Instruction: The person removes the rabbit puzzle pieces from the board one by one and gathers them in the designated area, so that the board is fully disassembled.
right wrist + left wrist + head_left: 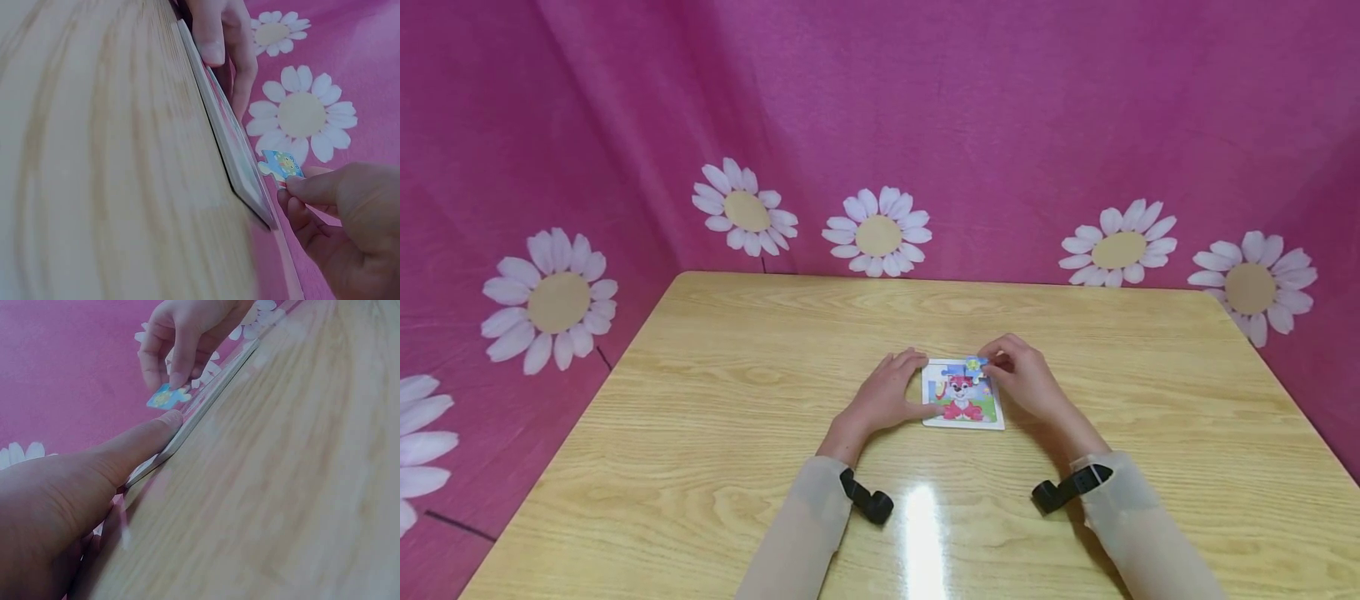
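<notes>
A small square jigsaw puzzle [962, 408] lies flat on the table in a white-edged tray, its picture a red cartoon animal on green. With its thumb straight across the lower left part, my left hand [884, 395] rests on the tray; its other fingers reach along the left side to the far corner. My right hand [1028, 382] pinches a blue puzzle piece [281, 167] with a yellow figure between thumb and fingertips. That piece is tilted and held above the tray's far right corner. In the left wrist view, the left thumb [147, 440] lies over the tray's edge [206, 406].
The wooden table [760, 358] spreads out around the puzzle, with a bright reflection near its front. Behind it hangs a pink cloth [970, 125] with large white daisies. Black straps with small cameras [874, 506] sit on both wrists.
</notes>
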